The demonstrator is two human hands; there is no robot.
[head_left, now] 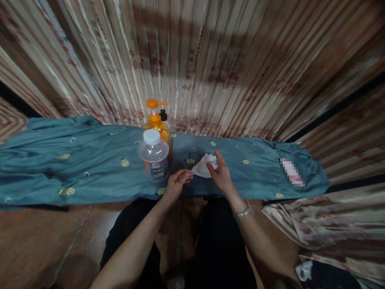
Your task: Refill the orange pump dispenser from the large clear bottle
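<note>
A thin white piece (pixel 202 167), like a tissue or small cloth with a crumpled top, lies in a rough cone low over the covered surface. My right hand (pixel 221 175) has it between thumb and fingers at its wide right side. At its narrow left tip, the pressed-together fingertips of my left hand (pixel 177 182) pinch the edge. Just left of that hand stands a clear plastic jar (pixel 154 154) with a white lid. Behind the jar is an orange pump bottle (pixel 156 124), and a black pump top (pixel 163 115) shows past it.
A teal cloth (pixel 99 160) with yellow pineapple prints covers the long narrow surface. Pleated patterned curtains (pixel 192 68) hang close behind it. A blurred-out flat item (pixel 291 172) lies at the right end. Below right are draped fabric (pixel 339 224) and a dark bundle (pixel 327 275).
</note>
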